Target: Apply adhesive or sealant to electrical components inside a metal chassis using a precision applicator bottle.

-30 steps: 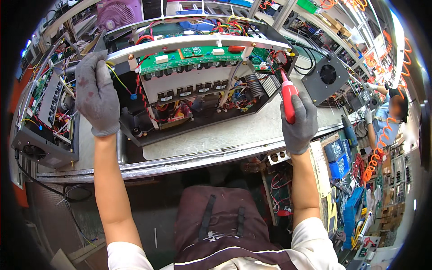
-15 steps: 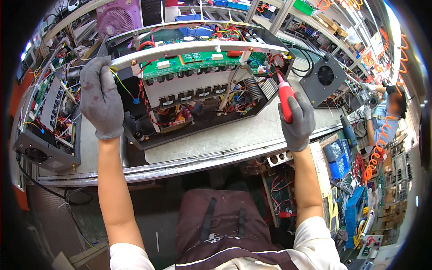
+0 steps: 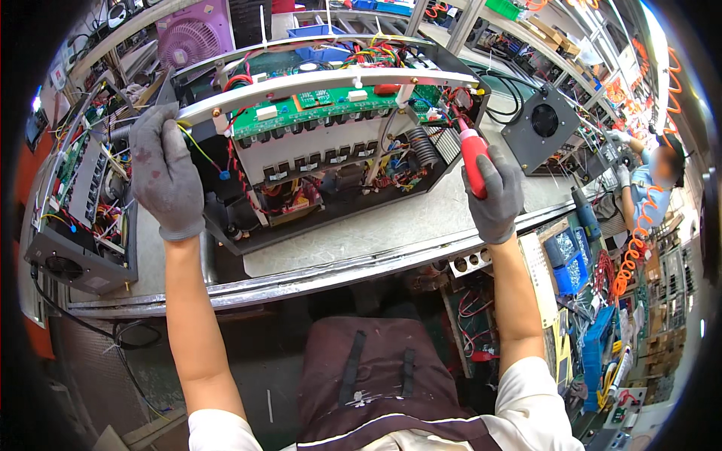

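Observation:
An opened machine chassis with a green circuit board and a light metal bar along its top front stands on the bench before me. My left hand, in a grey glove, is closed around the chassis's left front corner, at the bar's end. A yellow-green wire hangs beside its fingers. My right hand, gloved too, grips a red-handled screwdriver. The shaft points up and left among the wires at the chassis's right end; its very tip is hard to make out.
Another open chassis stands at the left, and a black fan housing at the right. A purple fan is behind. Blue bins of small parts sit at lower right. A co-worker works at far right.
The screwdriver has tilted further left, its tip end shifting up and left, and my right hand has moved slightly with it. My left hand stays at the chassis corner.

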The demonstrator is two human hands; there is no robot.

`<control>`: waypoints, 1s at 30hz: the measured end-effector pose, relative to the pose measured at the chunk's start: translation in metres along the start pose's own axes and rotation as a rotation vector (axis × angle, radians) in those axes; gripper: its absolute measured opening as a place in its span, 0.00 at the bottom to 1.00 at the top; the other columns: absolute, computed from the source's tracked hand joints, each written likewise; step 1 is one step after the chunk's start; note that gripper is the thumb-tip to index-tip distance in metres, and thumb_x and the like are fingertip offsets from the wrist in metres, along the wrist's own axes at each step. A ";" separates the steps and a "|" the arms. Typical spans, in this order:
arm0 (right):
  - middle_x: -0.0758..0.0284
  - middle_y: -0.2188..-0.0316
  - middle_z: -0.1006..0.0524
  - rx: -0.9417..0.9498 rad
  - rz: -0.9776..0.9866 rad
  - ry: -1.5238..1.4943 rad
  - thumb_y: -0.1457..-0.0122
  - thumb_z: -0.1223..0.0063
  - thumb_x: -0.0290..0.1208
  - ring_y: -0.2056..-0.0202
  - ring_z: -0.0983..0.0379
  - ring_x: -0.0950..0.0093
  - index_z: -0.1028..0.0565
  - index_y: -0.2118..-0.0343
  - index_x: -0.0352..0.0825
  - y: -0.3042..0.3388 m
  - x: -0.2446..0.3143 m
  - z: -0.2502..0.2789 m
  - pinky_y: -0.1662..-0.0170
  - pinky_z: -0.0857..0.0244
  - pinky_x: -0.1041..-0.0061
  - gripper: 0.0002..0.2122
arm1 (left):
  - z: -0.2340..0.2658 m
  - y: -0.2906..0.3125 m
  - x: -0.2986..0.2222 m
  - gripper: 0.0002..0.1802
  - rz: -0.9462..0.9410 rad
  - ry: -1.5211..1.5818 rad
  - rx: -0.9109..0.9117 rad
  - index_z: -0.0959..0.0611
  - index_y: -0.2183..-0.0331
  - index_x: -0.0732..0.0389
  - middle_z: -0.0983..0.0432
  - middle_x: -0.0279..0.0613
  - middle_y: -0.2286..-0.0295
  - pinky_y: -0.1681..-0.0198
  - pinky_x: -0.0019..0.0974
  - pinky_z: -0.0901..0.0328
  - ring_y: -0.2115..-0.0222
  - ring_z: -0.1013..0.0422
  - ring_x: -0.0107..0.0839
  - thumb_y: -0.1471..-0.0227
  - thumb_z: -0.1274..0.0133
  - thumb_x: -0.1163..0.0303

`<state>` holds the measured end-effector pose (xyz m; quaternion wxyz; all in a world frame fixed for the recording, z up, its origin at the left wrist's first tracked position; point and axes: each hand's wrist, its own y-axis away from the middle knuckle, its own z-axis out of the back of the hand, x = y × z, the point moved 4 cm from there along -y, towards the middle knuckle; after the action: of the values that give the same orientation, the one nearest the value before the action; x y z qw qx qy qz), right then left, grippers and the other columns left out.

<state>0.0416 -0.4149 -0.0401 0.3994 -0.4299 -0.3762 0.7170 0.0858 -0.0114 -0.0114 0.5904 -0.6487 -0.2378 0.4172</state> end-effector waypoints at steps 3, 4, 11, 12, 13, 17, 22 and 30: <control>0.58 0.59 0.25 0.019 0.000 0.023 0.59 0.33 0.24 0.69 0.28 0.63 0.26 0.58 0.37 0.000 -0.001 -0.006 0.68 0.31 0.69 0.21 | 0.000 0.000 -0.001 0.07 -0.030 0.016 0.000 0.22 0.63 0.67 0.25 0.45 0.64 0.56 0.36 0.34 0.63 0.28 0.38 0.44 0.53 0.77; 0.58 0.59 0.25 0.038 -0.004 0.041 0.59 0.34 0.24 0.69 0.28 0.63 0.26 0.58 0.37 -0.002 -0.001 -0.007 0.68 0.31 0.69 0.21 | -0.001 0.001 0.000 0.08 -0.020 0.011 0.009 0.22 0.62 0.66 0.25 0.45 0.64 0.55 0.35 0.34 0.63 0.28 0.35 0.43 0.55 0.78; 0.58 0.59 0.25 0.064 -0.006 0.082 0.59 0.35 0.23 0.69 0.28 0.64 0.25 0.58 0.37 -0.014 0.007 -0.002 0.68 0.32 0.70 0.21 | -0.001 0.000 0.000 0.07 -0.068 0.066 -0.027 0.22 0.63 0.67 0.24 0.45 0.64 0.57 0.35 0.33 0.64 0.27 0.36 0.44 0.53 0.79; 0.58 0.59 0.25 0.064 -0.002 0.079 0.59 0.35 0.23 0.69 0.28 0.64 0.25 0.58 0.37 -0.014 0.008 0.000 0.68 0.32 0.70 0.21 | -0.001 0.000 0.000 0.07 -0.065 0.063 -0.029 0.22 0.63 0.67 0.24 0.45 0.64 0.57 0.35 0.33 0.64 0.27 0.36 0.44 0.53 0.79; 0.58 0.59 0.25 0.059 -0.016 0.073 0.59 0.35 0.23 0.69 0.28 0.64 0.25 0.58 0.37 -0.012 0.007 0.005 0.68 0.31 0.69 0.21 | -0.002 -0.001 -0.002 0.07 -0.045 0.064 -0.025 0.22 0.63 0.66 0.24 0.45 0.64 0.57 0.35 0.33 0.64 0.27 0.37 0.44 0.53 0.79; 0.58 0.60 0.25 0.033 -0.061 0.006 0.59 0.33 0.22 0.68 0.27 0.62 0.26 0.58 0.36 -0.014 0.011 0.021 0.67 0.31 0.68 0.21 | -0.002 -0.001 -0.003 0.07 -0.021 0.035 -0.025 0.22 0.64 0.65 0.24 0.44 0.65 0.57 0.35 0.33 0.64 0.27 0.37 0.44 0.53 0.77; 0.56 0.61 0.25 0.023 -0.106 -0.042 0.60 0.33 0.20 0.63 0.26 0.59 0.26 0.59 0.34 -0.024 0.016 0.040 0.62 0.30 0.66 0.22 | -0.001 0.000 -0.001 0.06 -0.030 0.033 -0.029 0.22 0.64 0.65 0.24 0.44 0.65 0.57 0.36 0.33 0.64 0.27 0.38 0.44 0.53 0.77; 0.57 0.61 0.25 0.018 -0.097 -0.061 0.60 0.34 0.19 0.64 0.26 0.60 0.27 0.58 0.34 -0.047 0.006 0.034 0.62 0.31 0.67 0.22 | -0.001 0.003 0.000 0.09 -0.025 0.037 0.010 0.23 0.60 0.66 0.25 0.45 0.62 0.55 0.35 0.33 0.62 0.28 0.35 0.42 0.55 0.77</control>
<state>0.0206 -0.3969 0.0114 0.4259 -0.3853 -0.4020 0.7131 0.0859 -0.0118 -0.0139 0.6033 -0.6502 -0.2328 0.3988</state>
